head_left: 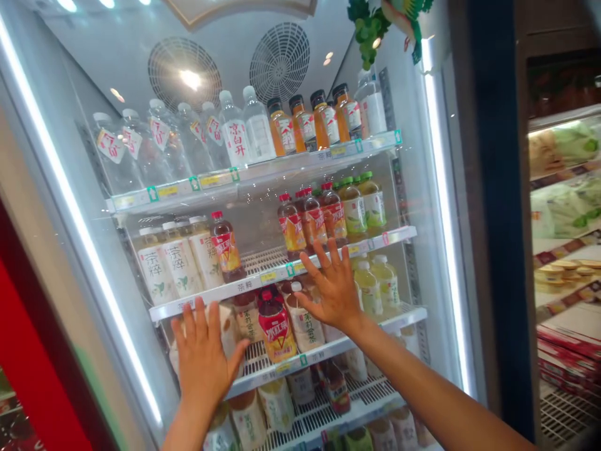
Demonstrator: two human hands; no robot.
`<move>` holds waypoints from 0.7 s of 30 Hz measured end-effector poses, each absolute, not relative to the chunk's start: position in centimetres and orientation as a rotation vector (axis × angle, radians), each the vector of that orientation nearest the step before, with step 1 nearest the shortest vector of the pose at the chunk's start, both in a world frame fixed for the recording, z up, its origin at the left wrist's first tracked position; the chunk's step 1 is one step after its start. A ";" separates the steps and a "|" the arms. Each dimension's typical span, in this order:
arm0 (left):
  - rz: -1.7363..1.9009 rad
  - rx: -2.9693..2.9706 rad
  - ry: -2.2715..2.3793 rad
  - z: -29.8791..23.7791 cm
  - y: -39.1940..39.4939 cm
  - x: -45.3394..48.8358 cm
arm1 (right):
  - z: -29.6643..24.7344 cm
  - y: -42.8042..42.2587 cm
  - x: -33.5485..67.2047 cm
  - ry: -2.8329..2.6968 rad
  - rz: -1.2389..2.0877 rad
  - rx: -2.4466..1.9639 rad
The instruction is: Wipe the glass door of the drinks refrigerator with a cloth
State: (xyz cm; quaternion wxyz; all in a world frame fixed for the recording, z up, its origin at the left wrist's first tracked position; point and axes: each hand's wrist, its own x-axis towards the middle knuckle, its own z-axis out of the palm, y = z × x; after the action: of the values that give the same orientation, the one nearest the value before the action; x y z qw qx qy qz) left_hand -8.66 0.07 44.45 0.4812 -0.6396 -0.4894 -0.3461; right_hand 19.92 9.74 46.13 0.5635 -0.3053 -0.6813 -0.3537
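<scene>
Both of my hands are raised before a lit drinks cooler, whose glass shows reflections. My left hand (204,351) is open, fingers up and spread, at the left part of the third shelf. Higher and further right, my right hand (331,285) is spread as well, overlapping the second shelf's front edge (263,278). I cannot tell whether either palm touches the glass. Between the hands stand a red-labelled iced tea bottle (277,329) and a white-labelled tea bottle (305,322). Another red-capped bottle (226,250) stands above, beside several white-labelled bottles (177,266). Neither hand holds anything.
Clear water bottles (159,144) and black-capped amber bottles (323,122) line the top shelf. Red-capped and green-capped bottles (373,203) stand on the second shelf's right. Light strips (451,219) edge the cooler. At right is another shelf unit with packed greens (570,200).
</scene>
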 end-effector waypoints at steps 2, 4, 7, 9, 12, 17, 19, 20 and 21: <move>-0.917 -1.518 -1.228 46.7 0.4 -9.0 | 46.1 9.7 19.9 -1.607 -0.836 -0.715; -0.963 -1.490 -1.248 47.1 0.6 -8.8 | 46.1 9.6 20.0 -1.613 -0.834 -0.716; -0.909 -1.533 -1.204 43.7 0.7 -7.2 | 46.1 9.6 20.0 -1.614 -0.830 -0.722; -0.863 -1.583 -1.156 42.0 0.9 -5.7 | 46.1 9.6 20.0 -1.617 -0.828 -0.720; -0.881 -1.589 -1.139 44.5 2.1 -3.3 | 46.2 9.6 19.8 -1.631 -0.810 -0.719; -0.975 -1.504 -1.180 47.8 3.6 0.5 | 46.2 8.5 21.2 -1.692 -0.740 -0.690; -0.883 -1.547 -1.145 44.9 3.6 2.3 | 46.2 8.3 23.0 -1.695 -0.722 -0.670; -0.825 -1.585 -1.099 43.3 3.6 3.3 | 46.3 8.3 24.3 -1.687 -0.718 -0.669; -0.776 -1.614 -1.065 42.3 3.7 4.3 | 46.5 8.6 25.6 -1.675 -0.719 -0.677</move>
State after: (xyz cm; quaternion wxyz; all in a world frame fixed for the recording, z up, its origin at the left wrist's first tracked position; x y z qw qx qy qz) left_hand 4.35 3.73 42.28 0.5049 -0.6686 -0.4412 -0.3215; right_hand 25.62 8.58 46.51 0.5635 -0.2876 -0.7116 -0.3055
